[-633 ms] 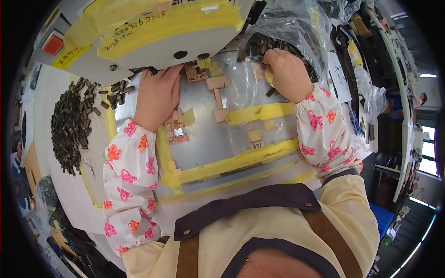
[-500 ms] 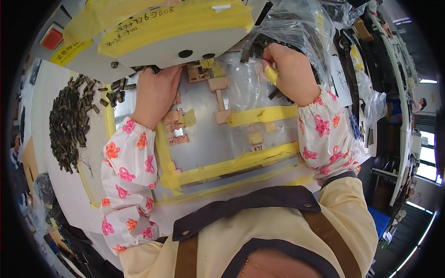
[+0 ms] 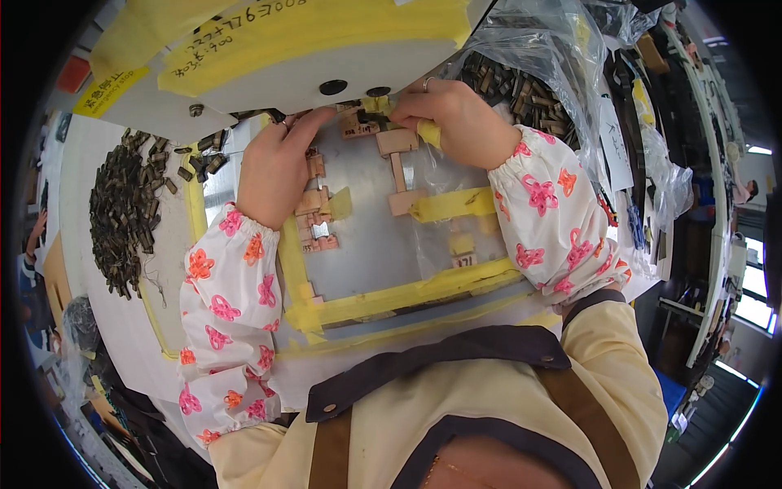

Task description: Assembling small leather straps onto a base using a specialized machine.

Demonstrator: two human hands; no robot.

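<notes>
My left hand reaches to the lower edge of a white machine head, beside small pink blocks on a metal plate; its fingertips are largely hidden. My right hand, a ring on one finger and yellow wrapping on another, is pinched on a small dark piece just above a pink block at the back of the plate. An H-shaped pink piece and yellow tape strips lie below it.
A heap of small dark pieces lies at left, another at back right, under clear plastic bags. White paper and dark strips are at right. Another person's hand shows at far left.
My right hand has moved left and inward from the right-hand heap to the back middle of the plate, with a dark piece now visible at its fingertips. My left hand has shifted only slightly.
</notes>
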